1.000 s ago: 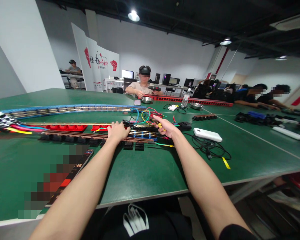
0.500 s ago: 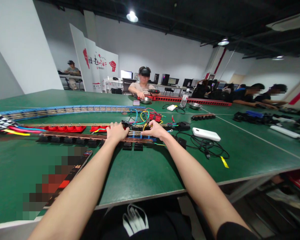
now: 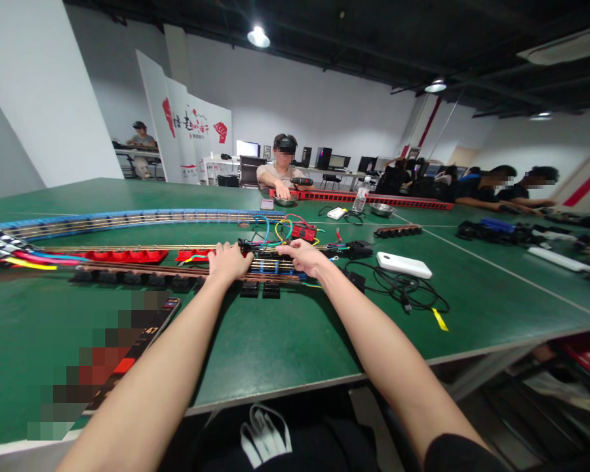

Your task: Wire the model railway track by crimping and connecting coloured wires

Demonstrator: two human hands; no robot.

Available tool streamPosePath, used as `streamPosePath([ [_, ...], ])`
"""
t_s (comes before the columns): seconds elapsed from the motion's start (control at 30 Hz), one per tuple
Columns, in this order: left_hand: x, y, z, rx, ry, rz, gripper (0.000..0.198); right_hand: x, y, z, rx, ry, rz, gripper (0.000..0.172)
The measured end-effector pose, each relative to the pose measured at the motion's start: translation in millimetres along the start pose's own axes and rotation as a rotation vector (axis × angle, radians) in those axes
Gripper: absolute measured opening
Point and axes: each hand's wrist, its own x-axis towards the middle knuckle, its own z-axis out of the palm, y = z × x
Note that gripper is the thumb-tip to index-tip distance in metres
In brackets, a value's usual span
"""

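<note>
Over the rail assembly (image 3: 274,264), a set of long copper-coloured strips with blue and black holders, both my hands work close together. My left hand (image 3: 227,262) grips it from above, thumb apart from the fingers, beside a small black part (image 3: 246,246). Just to the right, my right hand (image 3: 303,257) is closed in a pinch with its fingertips pointing left. A small yellowish thing shows at those fingertips, too small to name. Behind the hands run loose coloured wires (image 3: 278,227) and a red block (image 3: 303,232). Black feet (image 3: 271,290) carry the near strips.
A curved blue track (image 3: 142,217) lies behind. At left are a thick cable bundle (image 3: 34,255) and a phone (image 3: 150,334). To the right lie a white power bank (image 3: 404,265) and coiled black cable (image 3: 408,292). Across the table, a person reaches into a metal bowl (image 3: 285,200).
My right hand has shifted slightly left and turned, its fingers now pinched closer together. My left hand stays in place. The person across has moved a hand over the bowl.
</note>
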Motion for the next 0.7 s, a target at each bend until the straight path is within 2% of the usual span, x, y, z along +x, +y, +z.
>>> streamPosePath([
  [0.13,-0.1,-0.3,0.5,0.001,0.006,0.0,0.064,3.1,-4.4,-3.9,0.34,-0.091,0.078,0.028],
  [0.23,-0.2,-0.5,0.8,0.007,0.01,0.0,0.064,3.1,-4.4,-6.3,0.432,-0.092,0.098,0.023],
  [0.53,1.7,-1.6,3.2,0.006,0.013,0.003,0.063,-0.4,-5.5,-2.0,0.423,-0.045,0.102,0.023],
  [0.63,1.7,-1.5,2.8,0.003,0.013,0.004,0.063,-2.5,-3.3,3.1,0.28,-0.011,0.079,0.029],
  [0.7,1.4,-1.5,2.4,0.0,0.017,0.006,0.063,-4.3,-1.1,6.4,0.123,0.022,0.035,0.043],
])
